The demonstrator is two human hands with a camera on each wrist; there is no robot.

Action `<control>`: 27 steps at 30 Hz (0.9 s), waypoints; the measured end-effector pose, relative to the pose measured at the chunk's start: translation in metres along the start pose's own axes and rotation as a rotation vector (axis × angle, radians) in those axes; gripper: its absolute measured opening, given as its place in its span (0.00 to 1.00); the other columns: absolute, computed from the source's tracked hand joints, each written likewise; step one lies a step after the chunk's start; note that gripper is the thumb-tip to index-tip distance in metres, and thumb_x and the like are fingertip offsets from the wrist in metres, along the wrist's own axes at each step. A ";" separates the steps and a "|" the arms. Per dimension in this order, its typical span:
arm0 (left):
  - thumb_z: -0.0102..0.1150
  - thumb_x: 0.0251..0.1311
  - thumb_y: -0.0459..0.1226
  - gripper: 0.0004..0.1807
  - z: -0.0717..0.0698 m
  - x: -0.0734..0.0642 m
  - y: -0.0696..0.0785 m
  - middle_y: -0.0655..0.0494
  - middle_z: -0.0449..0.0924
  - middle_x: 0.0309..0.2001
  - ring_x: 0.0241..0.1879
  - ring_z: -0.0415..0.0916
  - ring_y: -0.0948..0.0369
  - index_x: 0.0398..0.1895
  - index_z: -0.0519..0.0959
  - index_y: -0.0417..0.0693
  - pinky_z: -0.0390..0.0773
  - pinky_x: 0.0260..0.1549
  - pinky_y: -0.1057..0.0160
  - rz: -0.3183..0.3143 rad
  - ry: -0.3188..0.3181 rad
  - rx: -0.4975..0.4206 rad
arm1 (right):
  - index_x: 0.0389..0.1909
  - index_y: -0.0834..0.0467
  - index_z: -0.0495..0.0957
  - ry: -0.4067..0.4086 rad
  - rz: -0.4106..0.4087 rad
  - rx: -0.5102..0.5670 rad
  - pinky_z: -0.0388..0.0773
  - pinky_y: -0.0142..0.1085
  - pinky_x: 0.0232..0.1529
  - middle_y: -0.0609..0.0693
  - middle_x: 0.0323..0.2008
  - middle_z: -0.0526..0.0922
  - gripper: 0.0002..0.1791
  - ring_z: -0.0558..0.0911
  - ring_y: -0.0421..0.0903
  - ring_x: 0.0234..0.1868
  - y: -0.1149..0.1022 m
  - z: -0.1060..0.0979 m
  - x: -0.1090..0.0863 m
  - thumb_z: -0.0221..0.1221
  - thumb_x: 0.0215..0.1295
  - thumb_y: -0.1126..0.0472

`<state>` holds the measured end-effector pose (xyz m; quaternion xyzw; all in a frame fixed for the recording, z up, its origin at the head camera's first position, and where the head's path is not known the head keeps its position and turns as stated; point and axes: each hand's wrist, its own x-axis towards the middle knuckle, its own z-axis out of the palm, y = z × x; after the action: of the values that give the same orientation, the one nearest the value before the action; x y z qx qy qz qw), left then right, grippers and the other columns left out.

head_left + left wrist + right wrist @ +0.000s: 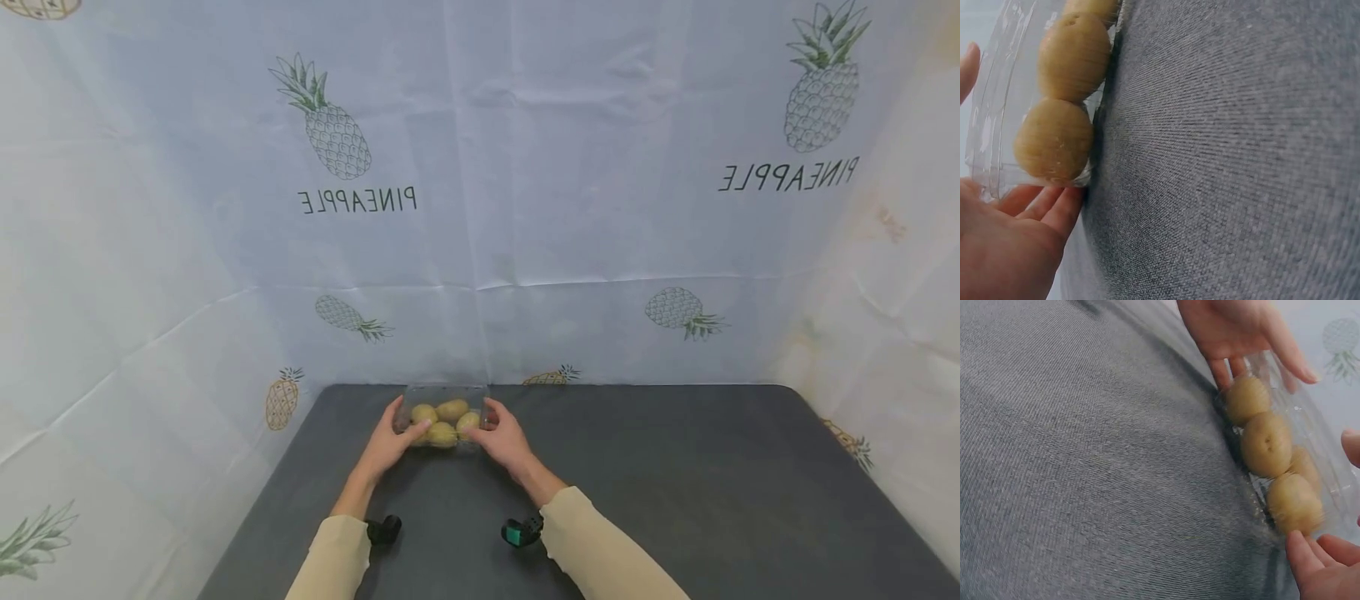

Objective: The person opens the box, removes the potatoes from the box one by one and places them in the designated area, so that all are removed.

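A clear plastic container [450, 389] of potatoes [442, 434] sits at the back of the dark table, between my two hands. With its thumb over the top, my left hand [387, 440] grips the left end. The right hand [507, 440] holds the opposite end in the same way, thumb on top. In the left wrist view, the fingers [1042, 205] of the left hand wrap under the end wall, close to a potato [1054, 140]. Several potatoes [1266, 445] show through the clear side in the right wrist view, low near the table surface.
The dark grey table [675, 483] stretches out to the right and in front of the hands. A pale cloth [540, 225] printed with pineapples hangs behind it and along both sides. Black wrist devices [522, 531] sit under the forearms.
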<state>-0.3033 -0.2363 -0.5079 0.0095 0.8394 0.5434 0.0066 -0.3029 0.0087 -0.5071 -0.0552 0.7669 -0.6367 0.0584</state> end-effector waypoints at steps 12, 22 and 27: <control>0.72 0.61 0.48 0.57 0.000 0.001 -0.001 0.35 0.47 0.79 0.75 0.51 0.36 0.83 0.45 0.46 0.64 0.66 0.36 0.003 -0.026 -0.025 | 0.79 0.63 0.53 -0.037 -0.037 -0.015 0.74 0.58 0.60 0.69 0.73 0.62 0.49 0.67 0.67 0.70 -0.001 0.000 -0.007 0.70 0.65 0.57; 0.75 0.57 0.50 0.59 0.005 -0.005 -0.001 0.36 0.50 0.79 0.74 0.55 0.37 0.83 0.47 0.45 0.68 0.63 0.36 -0.007 0.005 0.005 | 0.79 0.63 0.54 -0.023 -0.039 -0.056 0.77 0.56 0.57 0.69 0.73 0.63 0.48 0.69 0.67 0.69 0.002 -0.001 -0.012 0.70 0.65 0.57; 0.75 0.57 0.50 0.58 0.010 -0.006 0.000 0.36 0.52 0.78 0.73 0.57 0.37 0.82 0.48 0.45 0.68 0.62 0.36 -0.011 0.013 0.005 | 0.79 0.63 0.55 -0.022 -0.039 -0.056 0.77 0.56 0.58 0.69 0.73 0.63 0.48 0.69 0.68 0.69 0.002 -0.006 -0.015 0.70 0.65 0.57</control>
<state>-0.2971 -0.2275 -0.5117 0.0016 0.8407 0.5414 0.0040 -0.2893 0.0173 -0.5080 -0.0788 0.7826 -0.6152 0.0525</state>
